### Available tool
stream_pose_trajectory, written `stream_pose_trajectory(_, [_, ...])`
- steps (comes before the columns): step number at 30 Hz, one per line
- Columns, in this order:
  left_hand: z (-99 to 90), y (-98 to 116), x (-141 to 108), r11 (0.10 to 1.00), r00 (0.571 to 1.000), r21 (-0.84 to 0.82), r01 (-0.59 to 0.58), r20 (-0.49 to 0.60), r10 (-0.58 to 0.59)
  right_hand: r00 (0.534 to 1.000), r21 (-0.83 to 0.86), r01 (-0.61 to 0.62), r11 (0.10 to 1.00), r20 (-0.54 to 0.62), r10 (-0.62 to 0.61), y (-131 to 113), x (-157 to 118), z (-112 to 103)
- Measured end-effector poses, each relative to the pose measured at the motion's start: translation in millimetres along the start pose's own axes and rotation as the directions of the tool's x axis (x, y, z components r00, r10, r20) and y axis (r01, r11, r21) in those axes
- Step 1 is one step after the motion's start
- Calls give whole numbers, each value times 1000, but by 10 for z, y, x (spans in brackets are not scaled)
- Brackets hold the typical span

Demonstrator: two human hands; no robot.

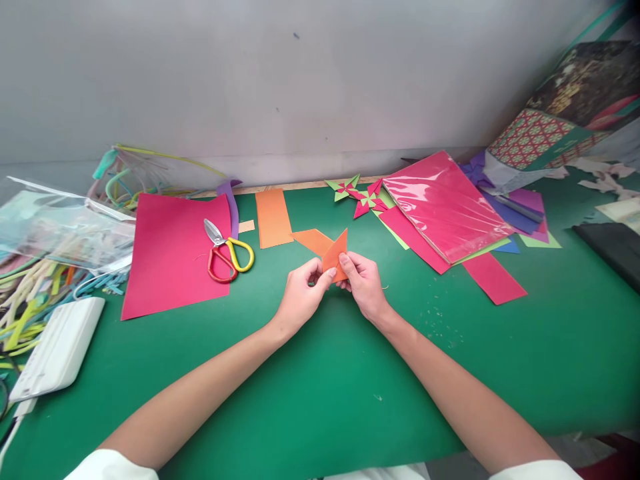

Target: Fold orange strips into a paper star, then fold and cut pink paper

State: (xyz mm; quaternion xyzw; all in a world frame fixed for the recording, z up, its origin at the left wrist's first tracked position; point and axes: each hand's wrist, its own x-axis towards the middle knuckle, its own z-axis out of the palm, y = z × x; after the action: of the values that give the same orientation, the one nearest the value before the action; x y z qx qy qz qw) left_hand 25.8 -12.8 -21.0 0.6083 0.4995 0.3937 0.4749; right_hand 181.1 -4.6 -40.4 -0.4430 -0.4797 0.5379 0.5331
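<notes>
Both hands pinch a small folded piece of orange paper (336, 256) above the green table. My left hand (305, 287) grips its lower left part between thumb and fingers. On its right side, the thumb of my right hand (365, 280) presses flat against the paper. Just behind my left fingers lies another folded orange piece (313, 241), pointed at one end; whether it touches the held one I cannot tell. Further back rests an orange paper strip (273, 219). Scissors (223, 250) with a red and a yellow handle lie on a red sheet (173, 253) to the left.
Folded red and green paper stars (367, 199) lie at the back near the wall. A plastic-wrapped pack of red paper (450, 207) sits on coloured sheets at right. A white power strip (60, 347) and a heap of colourful strips (30, 307) occupy the left edge.
</notes>
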Motion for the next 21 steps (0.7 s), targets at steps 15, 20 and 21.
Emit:
stream_pose_trajectory(15, [-28, -22, 25, 1000, 998, -11, 21, 55, -20, 996, 65, 52, 997, -79, -47, -65, 36, -27])
stream_pose_trajectory(20, [-23, 13, 7, 999, 996, -15, 38, 81, -37, 994, 76, 26, 997, -112, -18, -47, 30, -20])
stream_pose_trajectory(21, [-22, 20, 5, 999, 996, -18, 42, 85, -40, 993, 84, 22, 996, -115, -12, -42, 30, -18])
